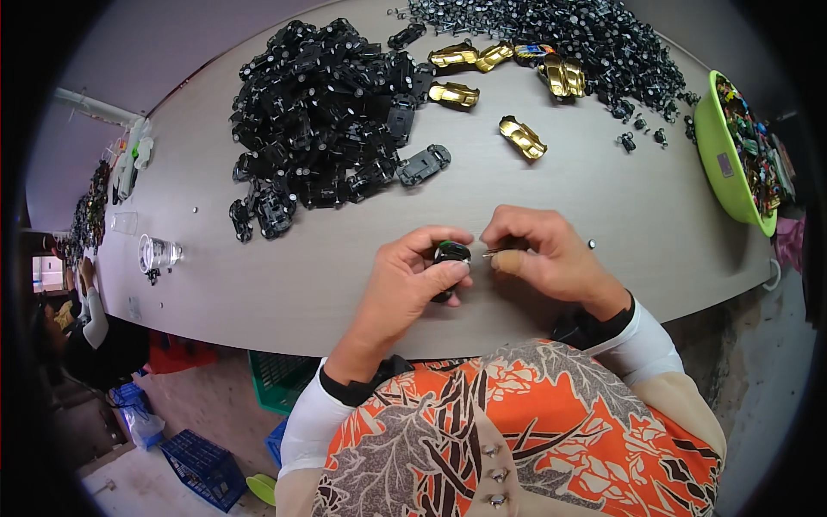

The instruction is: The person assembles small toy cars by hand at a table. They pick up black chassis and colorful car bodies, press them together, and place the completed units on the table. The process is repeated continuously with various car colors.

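Hands meet just above the near table edge (258, 293). Your left hand (413, 280) curls shut around a small black toy car part (450, 254), its long axis roughly toward you. Your right hand (538, 254) pinches a thin metal pin (493, 253), which points left at the part, just beside it.

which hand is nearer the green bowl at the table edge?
Right. The right hand is mid-table, holding a small metal piece, on the green bowl's side but well short of it. The left hand grips a small black car farther away.
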The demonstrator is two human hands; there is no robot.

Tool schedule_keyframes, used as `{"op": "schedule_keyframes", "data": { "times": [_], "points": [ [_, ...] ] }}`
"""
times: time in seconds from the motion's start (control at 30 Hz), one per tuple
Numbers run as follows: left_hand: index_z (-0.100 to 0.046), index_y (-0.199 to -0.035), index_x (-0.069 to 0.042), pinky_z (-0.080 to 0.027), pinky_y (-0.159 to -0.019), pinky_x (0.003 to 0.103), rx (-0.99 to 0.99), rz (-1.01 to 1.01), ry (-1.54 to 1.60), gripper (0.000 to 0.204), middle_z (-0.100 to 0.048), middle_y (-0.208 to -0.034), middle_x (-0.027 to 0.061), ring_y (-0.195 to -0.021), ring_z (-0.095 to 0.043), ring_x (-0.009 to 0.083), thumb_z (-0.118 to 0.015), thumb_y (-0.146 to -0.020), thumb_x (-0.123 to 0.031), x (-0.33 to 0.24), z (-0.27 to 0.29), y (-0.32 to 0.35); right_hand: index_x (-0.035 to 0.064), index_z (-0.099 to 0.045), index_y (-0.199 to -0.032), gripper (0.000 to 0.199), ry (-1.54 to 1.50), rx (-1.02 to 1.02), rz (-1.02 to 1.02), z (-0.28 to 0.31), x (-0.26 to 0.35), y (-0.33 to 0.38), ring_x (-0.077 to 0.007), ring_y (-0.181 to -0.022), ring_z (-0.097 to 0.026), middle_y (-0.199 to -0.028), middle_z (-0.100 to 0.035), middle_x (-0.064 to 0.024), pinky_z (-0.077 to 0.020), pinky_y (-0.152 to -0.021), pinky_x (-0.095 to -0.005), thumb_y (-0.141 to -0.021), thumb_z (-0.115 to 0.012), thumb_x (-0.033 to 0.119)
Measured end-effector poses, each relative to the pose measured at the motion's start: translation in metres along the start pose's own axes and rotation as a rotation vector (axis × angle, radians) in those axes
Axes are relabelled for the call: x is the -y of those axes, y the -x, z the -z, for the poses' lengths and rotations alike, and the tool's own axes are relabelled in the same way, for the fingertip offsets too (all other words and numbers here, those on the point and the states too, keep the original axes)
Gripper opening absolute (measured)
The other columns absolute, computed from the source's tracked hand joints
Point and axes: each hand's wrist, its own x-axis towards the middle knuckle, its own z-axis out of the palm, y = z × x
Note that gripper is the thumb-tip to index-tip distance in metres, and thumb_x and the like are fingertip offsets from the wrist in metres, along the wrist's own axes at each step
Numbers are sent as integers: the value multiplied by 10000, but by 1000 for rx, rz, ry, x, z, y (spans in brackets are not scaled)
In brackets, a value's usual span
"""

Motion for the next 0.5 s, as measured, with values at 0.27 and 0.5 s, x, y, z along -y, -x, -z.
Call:
{"op": "schedule_keyframes", "data": {
  "times": [0.27,0.5],
  "points": [
    [-609,-945,-12,-413,-521,162,56,58,52,186,-603,-738,10,-599,-538,53,-664,-770,-42,11,1,4,-6,-586,-836,78,-308,206,-97,6,4,3,-57,-714,-492,-798,-543,8,-406,-618,-209,-775,-626,21],
    [-598,-901,-5,-411,-535,171,82,116,-98,150,-587,-722,-4,-601,-521,37,-663,-772,-48,8,-3,10,5,-586,-812,84,-99,228,-116,-1,-2,3,-64,-634,-461,-695,-550,12,-376,-570,-229,-770,-637,57]
  ]
}}
